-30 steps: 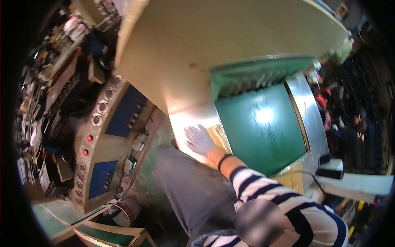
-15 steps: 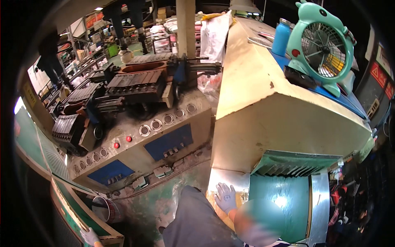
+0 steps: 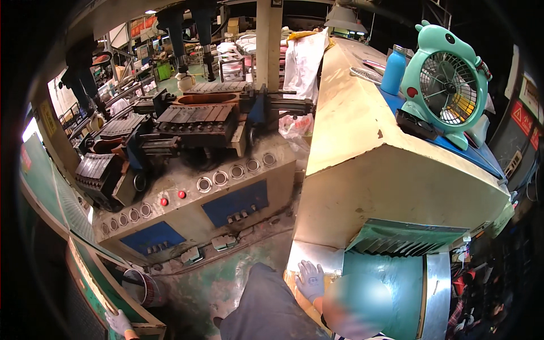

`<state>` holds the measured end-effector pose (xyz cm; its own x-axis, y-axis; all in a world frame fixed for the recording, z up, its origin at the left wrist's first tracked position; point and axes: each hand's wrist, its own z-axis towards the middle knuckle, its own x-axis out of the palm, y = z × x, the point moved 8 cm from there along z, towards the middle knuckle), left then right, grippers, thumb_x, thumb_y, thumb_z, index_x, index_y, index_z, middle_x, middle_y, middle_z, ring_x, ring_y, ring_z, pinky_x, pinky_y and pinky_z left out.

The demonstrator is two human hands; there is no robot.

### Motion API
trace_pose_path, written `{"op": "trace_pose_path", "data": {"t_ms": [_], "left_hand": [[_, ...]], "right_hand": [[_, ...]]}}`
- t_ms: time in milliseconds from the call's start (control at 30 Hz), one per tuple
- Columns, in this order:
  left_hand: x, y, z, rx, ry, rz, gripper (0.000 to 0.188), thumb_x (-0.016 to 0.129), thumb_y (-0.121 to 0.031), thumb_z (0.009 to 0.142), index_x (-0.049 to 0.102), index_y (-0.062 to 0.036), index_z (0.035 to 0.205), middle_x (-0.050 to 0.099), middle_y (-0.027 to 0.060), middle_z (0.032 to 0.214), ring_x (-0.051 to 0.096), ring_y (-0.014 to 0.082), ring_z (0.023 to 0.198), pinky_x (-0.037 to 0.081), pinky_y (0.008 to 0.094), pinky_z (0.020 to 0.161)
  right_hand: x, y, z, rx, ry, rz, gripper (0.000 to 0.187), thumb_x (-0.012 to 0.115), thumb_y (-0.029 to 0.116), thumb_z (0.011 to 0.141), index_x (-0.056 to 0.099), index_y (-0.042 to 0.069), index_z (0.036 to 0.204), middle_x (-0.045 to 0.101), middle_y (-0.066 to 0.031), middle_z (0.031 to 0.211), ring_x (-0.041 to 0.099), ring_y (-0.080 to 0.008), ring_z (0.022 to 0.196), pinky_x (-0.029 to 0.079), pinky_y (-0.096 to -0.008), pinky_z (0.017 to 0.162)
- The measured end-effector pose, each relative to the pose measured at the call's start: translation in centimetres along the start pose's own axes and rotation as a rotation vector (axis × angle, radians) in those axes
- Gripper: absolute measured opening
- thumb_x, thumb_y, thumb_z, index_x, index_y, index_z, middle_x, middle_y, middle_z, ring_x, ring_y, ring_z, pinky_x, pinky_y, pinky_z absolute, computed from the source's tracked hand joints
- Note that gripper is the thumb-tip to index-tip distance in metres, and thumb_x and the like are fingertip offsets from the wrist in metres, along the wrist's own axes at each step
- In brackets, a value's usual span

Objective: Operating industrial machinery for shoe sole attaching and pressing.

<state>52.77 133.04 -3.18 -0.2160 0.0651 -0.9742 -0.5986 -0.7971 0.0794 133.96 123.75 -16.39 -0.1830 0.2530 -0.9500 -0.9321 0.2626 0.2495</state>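
Note:
My left hand (image 3: 118, 322), in a pale glove, is at the lower left, its fingers closed over the wooden rail (image 3: 95, 292) of a green-panelled frame. My right hand (image 3: 310, 280), gloved too, lies palm down with fingers spread on the edge of a machine's bright metal side plate (image 3: 314, 256). Beside it a green conveyor belt (image 3: 405, 283) leads under a slatted green curtain (image 3: 402, 239) in the cream machine housing (image 3: 391, 187). A blurred patch hides the right forearm and part of the belt. Between my hands shows a dark-trousered leg (image 3: 263, 306).
A press machine (image 3: 195, 124) with clamped mould blocks, round gauges and red buttons (image 3: 182, 194) stands ahead at left. A bucket (image 3: 144, 287) is on the floor beside the green frame. On the housing are a blue bottle (image 3: 393, 71) and a green animal-shaped fan (image 3: 450, 85).
The view has tilted and shifted slightly, so the machines sit a little lower and to the right. Both hands stay at their places on the rail and the metal edge.

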Motion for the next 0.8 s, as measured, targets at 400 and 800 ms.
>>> {"op": "trace_pose_path", "data": {"t_ms": [400,800], "left_hand": [[-0.8,-0.2,-0.4,0.033,0.008,-0.090,0.067,0.061,-0.034,0.088,0.042,-0.0122,0.148,0.046,0.0177,0.150,0.046,0.0321,0.136,0.038,0.0430,0.112],[-0.1,0.1,0.1,0.002,-0.014,-0.034,0.065,0.060,-0.035,0.089,0.043,-0.0108,0.147,0.045,0.0183,0.151,0.045,0.0325,0.137,0.037,0.0425,0.113]], "right_hand": [[0.1,0.0,0.0,0.013,0.017,0.001,0.053,0.058,0.038,0.091,0.052,0.012,0.136,0.049,-0.0068,0.144,0.042,-0.0238,0.138,0.022,-0.0543,0.116],[0.2,-0.1,-0.1,0.000,-0.020,-0.001,0.053,0.058,0.037,0.090,0.051,0.012,0.137,0.050,-0.0070,0.143,0.042,-0.0235,0.137,0.021,-0.0538,0.115]]}}
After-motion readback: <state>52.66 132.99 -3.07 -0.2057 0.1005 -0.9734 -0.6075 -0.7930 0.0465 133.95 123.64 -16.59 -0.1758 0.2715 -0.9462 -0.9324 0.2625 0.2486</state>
